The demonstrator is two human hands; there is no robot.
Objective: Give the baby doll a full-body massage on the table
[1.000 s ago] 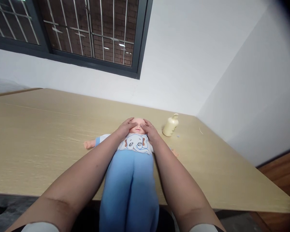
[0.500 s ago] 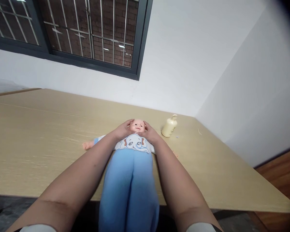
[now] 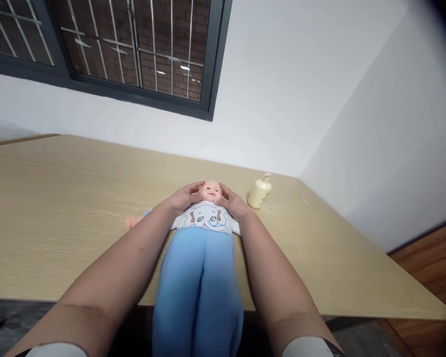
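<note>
A baby doll lies face up along the table, with its head away from me and its legs reaching over the near edge. It wears a white top with an elephant print and light blue trousers. My left hand is cupped round one side of the head, thumb at the cheek and fingers by the temple. On the other side, my right hand holds the head the same way. One doll hand pokes out beyond my left forearm. My forearms hide most of the doll's sleeves.
A cream pump bottle stands on the wooden table, right of the doll's head. A thin pale strip lies farther right. White walls and a barred window rise behind; a wooden panel is at the right.
The thumbs have shifted slightly outward along the doll's cheeks, while both hands stay at its head. The whole view has moved a little.
</note>
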